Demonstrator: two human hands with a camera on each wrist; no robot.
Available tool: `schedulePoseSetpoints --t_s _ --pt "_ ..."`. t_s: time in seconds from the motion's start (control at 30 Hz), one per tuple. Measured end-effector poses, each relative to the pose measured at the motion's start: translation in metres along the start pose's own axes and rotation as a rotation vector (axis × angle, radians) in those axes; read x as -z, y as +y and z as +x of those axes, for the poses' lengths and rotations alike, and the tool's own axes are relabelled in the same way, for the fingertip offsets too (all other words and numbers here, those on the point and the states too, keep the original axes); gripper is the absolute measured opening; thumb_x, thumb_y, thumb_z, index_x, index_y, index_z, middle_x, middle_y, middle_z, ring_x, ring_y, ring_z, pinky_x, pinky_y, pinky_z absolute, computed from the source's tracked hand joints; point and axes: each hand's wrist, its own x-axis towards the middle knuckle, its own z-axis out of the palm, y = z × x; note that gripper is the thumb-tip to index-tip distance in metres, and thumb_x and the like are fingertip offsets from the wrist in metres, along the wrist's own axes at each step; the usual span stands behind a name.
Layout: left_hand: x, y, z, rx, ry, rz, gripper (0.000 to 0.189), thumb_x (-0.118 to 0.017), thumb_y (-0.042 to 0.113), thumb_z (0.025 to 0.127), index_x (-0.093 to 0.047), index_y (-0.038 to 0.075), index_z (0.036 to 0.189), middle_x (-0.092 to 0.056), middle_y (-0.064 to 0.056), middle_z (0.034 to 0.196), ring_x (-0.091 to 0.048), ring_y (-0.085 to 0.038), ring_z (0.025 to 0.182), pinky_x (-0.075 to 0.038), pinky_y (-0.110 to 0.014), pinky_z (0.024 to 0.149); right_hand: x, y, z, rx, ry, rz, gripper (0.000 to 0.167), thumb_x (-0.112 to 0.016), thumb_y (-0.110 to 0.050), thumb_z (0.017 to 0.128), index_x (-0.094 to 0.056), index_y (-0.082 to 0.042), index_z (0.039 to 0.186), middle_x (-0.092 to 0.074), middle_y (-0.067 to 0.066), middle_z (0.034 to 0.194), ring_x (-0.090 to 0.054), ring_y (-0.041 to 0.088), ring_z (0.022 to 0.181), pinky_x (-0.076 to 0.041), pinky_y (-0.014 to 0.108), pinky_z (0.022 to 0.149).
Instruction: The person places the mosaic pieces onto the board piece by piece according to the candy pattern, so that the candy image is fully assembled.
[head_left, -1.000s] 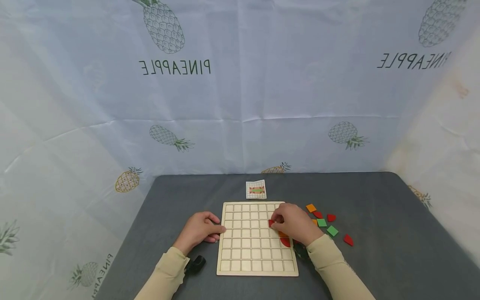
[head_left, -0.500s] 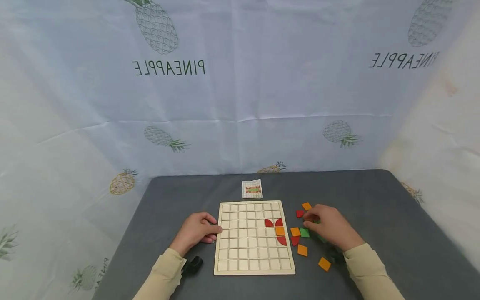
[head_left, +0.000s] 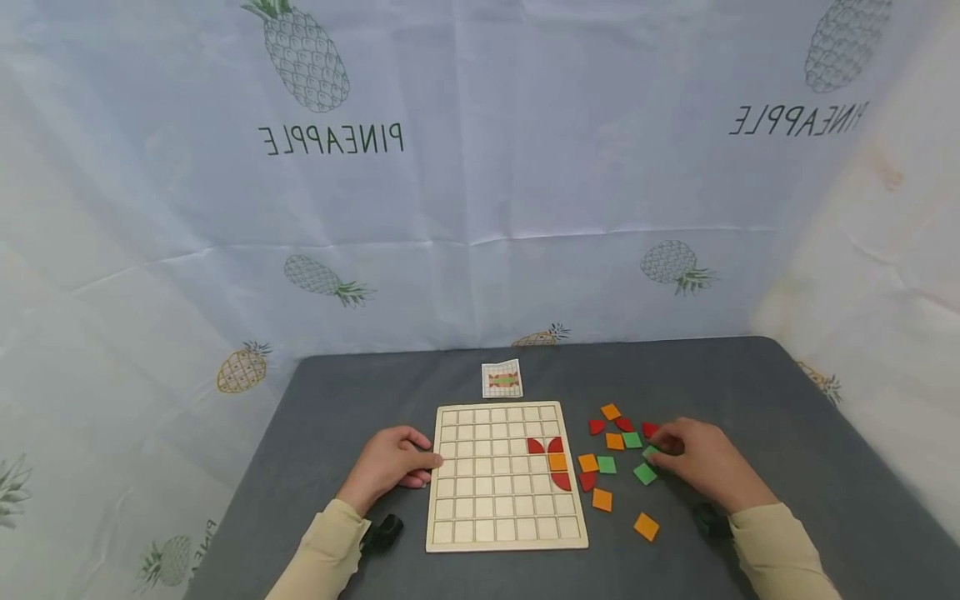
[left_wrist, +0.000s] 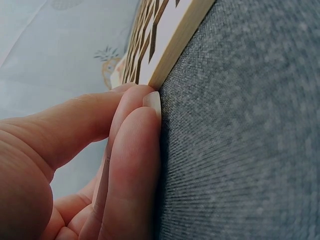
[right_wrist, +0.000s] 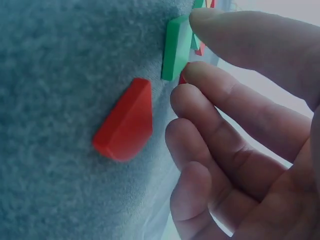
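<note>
Left hand [head_left: 390,462]: at the left edge of the grid board [head_left: 483,486], thumb tip over its rim, other fingertips gathered against its side, pinching the edge between them. Grid board lies flat on the grey table [head_left: 360,383]. Right hand [head_left: 697,457]: well to the right of the board, thumb and index finger spread slightly apart, remaining fingers loosely bent. My right thumb tip is at a green tile [head_left: 651,451]; whether it touches I cannot tell. Seated in the board's rightmost columns: an orange square [head_left: 557,462], a red corner piece [head_left: 556,445] just beyond it, a red rounded piece [head_left: 560,481] on its near side, and a second red piece [head_left: 536,446] one column further left. Loose to the right of the board: more orange, red and green tiles, among them an orange tile [head_left: 587,462] and a red wedge [head_left: 587,482] near its right edge, and another orange tile [head_left: 647,527] further off. A red block [right_wrist: 125,125], also right of the board, shows close below my right fingers in the right wrist view. Just beyond the board's far edge: pattern card [head_left: 502,380], printed in red, orange and green on a grid. Behind the board, past the table: pale cloth [head_left: 480,183] with pineapple prints.
</note>
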Motion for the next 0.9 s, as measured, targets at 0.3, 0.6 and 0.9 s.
schedulePoseSetpoints --t_s 0.3,0.6,0.9 --pt "-0.002 0.0 0.001 0.001 0.011 0.0 0.038 -0.095 0.018 0.084 -0.071 0.003 0.109 -0.074 -0.012 0.082 -0.076 -0.017 0.067 -0.068 -0.034 0.063 0.004 0.005 0.0 -0.035 -0.017 0.009 0.02 -0.088 -0.027 0.091 -0.081 -0.012 0.103 -0.073 0.0 0.096 -0.064 0.014 0.085 -0.057 0.035 0.07" --pt "0.0 0.0 -0.001 -0.001 0.014 0.006 0.039 -0.095 0.019 0.084 -0.071 0.003 0.109 -0.074 -0.013 0.082 -0.076 -0.017 0.068 -0.068 -0.035 0.063 0.004 0.005 0.0 -0.051 -0.036 0.019 0.022 -0.088 -0.028 0.091 -0.08 -0.012 0.104 -0.073 0.0 0.097 -0.064 0.015 0.085 -0.057 0.035 0.07" --pt "-0.002 0.002 -0.001 -0.009 0.021 0.006 0.038 -0.095 0.018 0.084 -0.071 0.002 0.109 -0.074 -0.012 0.082 -0.076 -0.017 0.067 -0.068 -0.035 0.063 0.007 0.012 0.0 -0.027 -0.024 0.006 0.023 -0.09 -0.026 0.089 -0.08 -0.013 0.105 -0.074 0.0 0.1 -0.066 0.015 0.088 -0.06 0.039 0.074"
